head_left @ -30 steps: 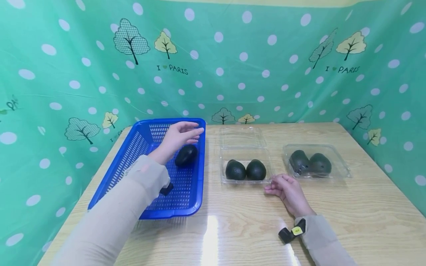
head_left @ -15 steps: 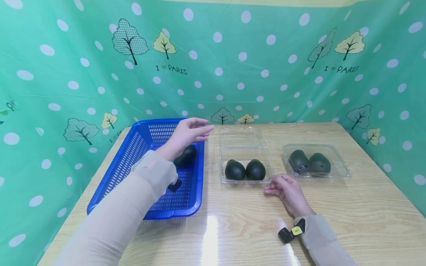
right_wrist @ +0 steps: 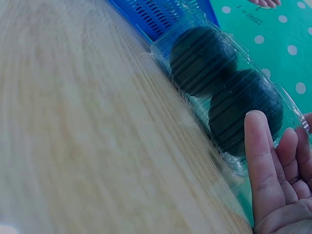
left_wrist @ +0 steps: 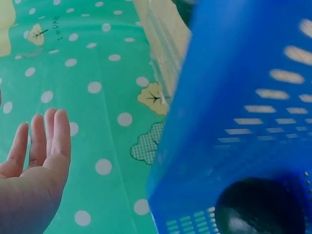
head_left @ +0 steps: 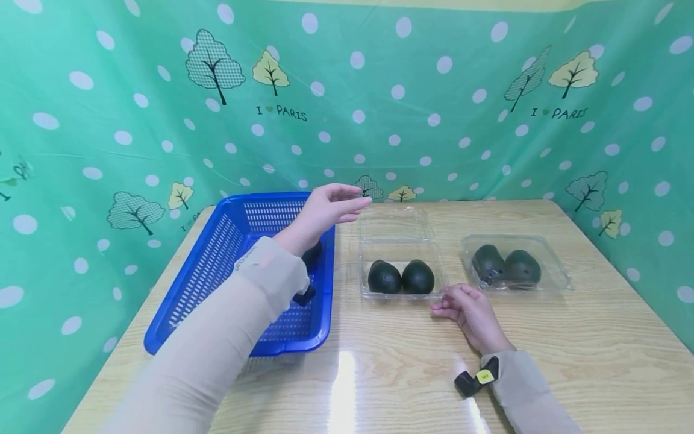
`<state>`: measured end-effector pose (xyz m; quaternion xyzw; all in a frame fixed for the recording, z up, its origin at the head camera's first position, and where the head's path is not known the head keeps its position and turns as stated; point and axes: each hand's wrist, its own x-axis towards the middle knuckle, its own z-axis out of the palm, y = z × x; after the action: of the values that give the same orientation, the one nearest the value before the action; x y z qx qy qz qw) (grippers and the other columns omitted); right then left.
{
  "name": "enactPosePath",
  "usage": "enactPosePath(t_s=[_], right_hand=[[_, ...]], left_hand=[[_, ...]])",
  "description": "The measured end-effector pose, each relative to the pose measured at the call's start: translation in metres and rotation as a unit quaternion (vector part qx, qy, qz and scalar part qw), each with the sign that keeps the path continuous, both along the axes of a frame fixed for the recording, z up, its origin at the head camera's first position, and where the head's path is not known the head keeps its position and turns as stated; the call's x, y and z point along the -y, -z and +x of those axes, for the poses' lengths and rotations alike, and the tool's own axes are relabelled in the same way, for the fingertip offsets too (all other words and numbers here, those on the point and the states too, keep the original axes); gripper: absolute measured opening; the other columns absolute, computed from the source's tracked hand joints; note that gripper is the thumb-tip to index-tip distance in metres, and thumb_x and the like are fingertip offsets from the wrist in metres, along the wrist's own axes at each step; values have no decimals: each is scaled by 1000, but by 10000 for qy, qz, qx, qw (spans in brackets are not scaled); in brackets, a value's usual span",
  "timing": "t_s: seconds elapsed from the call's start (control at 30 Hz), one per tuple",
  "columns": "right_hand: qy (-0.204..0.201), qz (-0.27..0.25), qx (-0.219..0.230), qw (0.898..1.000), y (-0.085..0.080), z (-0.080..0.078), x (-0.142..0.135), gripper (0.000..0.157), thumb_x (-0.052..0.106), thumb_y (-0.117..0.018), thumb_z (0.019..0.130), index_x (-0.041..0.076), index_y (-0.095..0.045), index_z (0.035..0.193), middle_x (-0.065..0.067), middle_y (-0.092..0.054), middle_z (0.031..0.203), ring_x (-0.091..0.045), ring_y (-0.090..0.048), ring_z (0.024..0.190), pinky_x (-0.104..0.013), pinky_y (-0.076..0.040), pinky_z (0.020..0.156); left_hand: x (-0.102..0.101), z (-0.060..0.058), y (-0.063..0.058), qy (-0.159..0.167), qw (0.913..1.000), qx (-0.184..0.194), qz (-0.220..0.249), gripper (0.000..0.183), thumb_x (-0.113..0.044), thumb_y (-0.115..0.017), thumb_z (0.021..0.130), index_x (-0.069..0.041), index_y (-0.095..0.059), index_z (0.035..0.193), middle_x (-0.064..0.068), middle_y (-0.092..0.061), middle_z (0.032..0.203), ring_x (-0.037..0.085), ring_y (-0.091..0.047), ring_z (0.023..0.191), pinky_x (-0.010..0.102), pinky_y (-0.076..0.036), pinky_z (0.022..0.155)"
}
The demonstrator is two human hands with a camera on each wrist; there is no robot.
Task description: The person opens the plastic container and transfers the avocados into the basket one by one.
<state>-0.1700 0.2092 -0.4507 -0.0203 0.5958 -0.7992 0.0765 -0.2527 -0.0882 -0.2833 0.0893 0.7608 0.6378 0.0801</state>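
My left hand (head_left: pixel 335 208) hangs in the air just past the blue basket's right rim, holding nothing; its fingers (left_wrist: pixel 61 131) are extended in the left wrist view. Partly hidden under that forearm, a dark green avocado (left_wrist: pixel 261 209) lies in the blue plastic basket (head_left: pixel 325 301). An unlidded clear plastic clamshell container (head_left: pixel 401 250) stands mid-table, its lid folded back. Two avocados (head_left: pixel 418 277) sit side by side in its front part. At that container's front right corner rests my right hand (head_left: pixel 474 316), fingers loosely bent at the rim, thumb (right_wrist: pixel 263 165) apart from the other fingers.
To the right stands another clear container (head_left: pixel 553 271), lid down, with two avocados (head_left: pixel 522 268) inside. A green dotted curtain (head_left: pixel 466 108) hangs behind and beside the wooden table (head_left: pixel 401 374).
My left hand has moved right and slightly up, from over the basket to beyond its right rim, and its forearm now covers most of the basket's avocado. My right hand has stayed put.
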Motion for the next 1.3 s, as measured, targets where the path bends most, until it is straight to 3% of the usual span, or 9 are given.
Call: enactPosePath(t_s=[0.4, 0.77, 1.07, 1.3], right_hand=[[2, 13, 24, 10000, -2, 0, 0, 25, 3, -48, 100, 7, -66, 83, 0, -64, 71, -16, -73, 73, -32, -62, 74], [9, 49, 55, 10000, -1, 0, 0, 23, 4, -48, 100, 6, -66, 85, -1, -64, 71, -17, -74, 73, -31, -62, 74], [68, 54, 76, 9999, 1, -1, -1, 25, 4, -48, 100, 7, -67, 84, -1, -64, 70, -17, -74, 72, -32, -62, 73], [34, 57, 78, 9999, 0, -1, -1, 24, 4, -48, 100, 6, -67, 85, -1, -64, 71, -17, -74, 73, -32, -62, 74]], left_hand=[[-30, 2, -2, 86, 9999, -68, 18, 46, -27, -73, 91, -6, -59, 131, 10, -64, 129, 24, -64, 116, 33, -55, 96], [-55, -1, 13, 283, 9996, -44, 40, 43, -24, -71, 93, -4, -60, 129, 13, -65, 125, 26, -65, 113, 41, -53, 100], [-72, -4, 25, 303, 9990, -131, -285, 41, -27, -70, 94, -2, -62, 126, 14, -67, 121, 26, -68, 105, 28, -58, 87], [-79, -5, 36, 414, 9968, -106, -672, 45, -31, -71, 92, -6, -62, 128, 11, -66, 124, 23, -68, 105, 26, -58, 84]])
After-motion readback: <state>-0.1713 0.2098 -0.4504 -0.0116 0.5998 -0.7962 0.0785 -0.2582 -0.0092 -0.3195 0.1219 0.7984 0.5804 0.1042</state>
